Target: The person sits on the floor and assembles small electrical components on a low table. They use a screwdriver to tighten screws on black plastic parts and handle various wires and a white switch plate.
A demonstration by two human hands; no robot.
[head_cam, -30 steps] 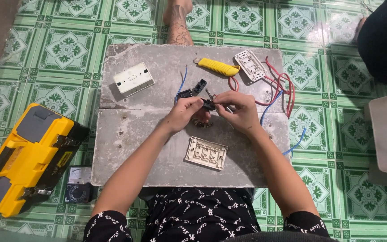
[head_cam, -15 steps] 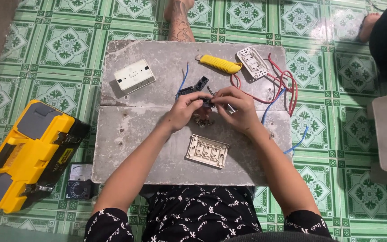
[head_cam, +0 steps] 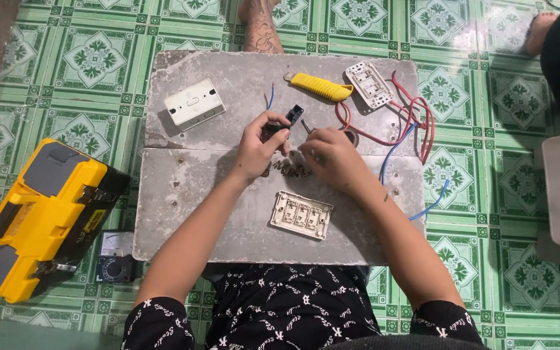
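- Left hand point(head_cam: 260, 146) curled tight around a small black switch part point(head_cam: 291, 115), over the middle of the grey stone worktop point(head_cam: 183, 214).
- Black part sticking up past the fingertips, tilted, with a blue wire point(head_cam: 271, 96) just behind it.
- Right hand point(head_cam: 332, 159) close beside the left one, fingers pinched on a thin metal tool point(head_cam: 306, 126) with its tip pointing at the black part.
- Little pile of small brown bits point(head_cam: 288, 169) on the worktop, right under both hands and partly hidden by them.
- Cream switch frame point(head_cam: 301, 214) flat on the worktop, near the body, just below the hands.
- White cover plate point(head_cam: 194, 102) far to the left on the worktop, well apart from the hands.
- Yellow cutter point(head_cam: 319, 86) behind the hands, near the far edge.
- White socket plate point(head_cam: 370, 84) just beside the cutter, with red wires point(head_cam: 416, 116) looping out of it.
- Longer blue wire point(head_cam: 426, 201) hanging off the right edge of the worktop, next to the right arm.
- Yellow and black toolbox point(head_cam: 40, 217) on the green tiled floor point(head_cam: 92, 58), left of the worktop.
- Small dark meter point(head_cam: 115, 257) on the floor, between the toolbox and the worktop.
- Someone else's bare foot point(head_cam: 260, 26) on the floor, at the far edge of the worktop.
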